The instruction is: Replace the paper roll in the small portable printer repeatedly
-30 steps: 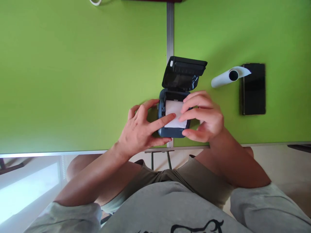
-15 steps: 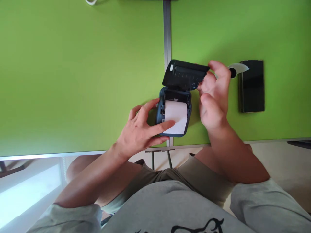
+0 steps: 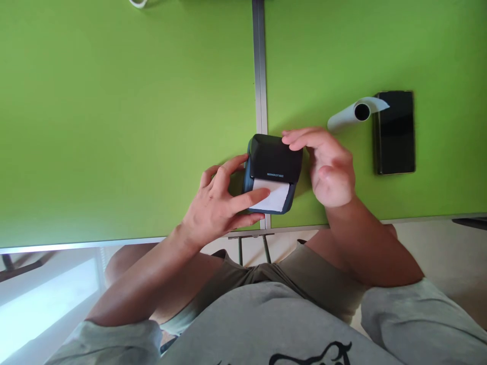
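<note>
A small dark blue label printer [image 3: 292, 198] sits over the metal seam between two green table tops. Its black lid [image 3: 274, 158] lies down over the upper part of the body. White paper [image 3: 279, 195] comes out below the lid's edge. My left hand [image 3: 224, 200] grips the printer's left side, one finger lying on the paper and another under the near edge. At the lid's upper right, the fingertips of my right hand [image 3: 327, 165] touch the lid, the thumb held apart and nothing in the palm.
To the right, a white paper roll [image 3: 344, 116] lies with its loose end over a black phone-like device [image 3: 396, 133]. Part of a white round object [image 3: 138, 2] shows at the far edge. The table's metal front edge [image 3: 114, 243] runs before my lap.
The printer's lid has swung down from raised to lying over the body. My right hand has moved left and down with it, uncovering the paper roll. My left hand keeps its hold.
</note>
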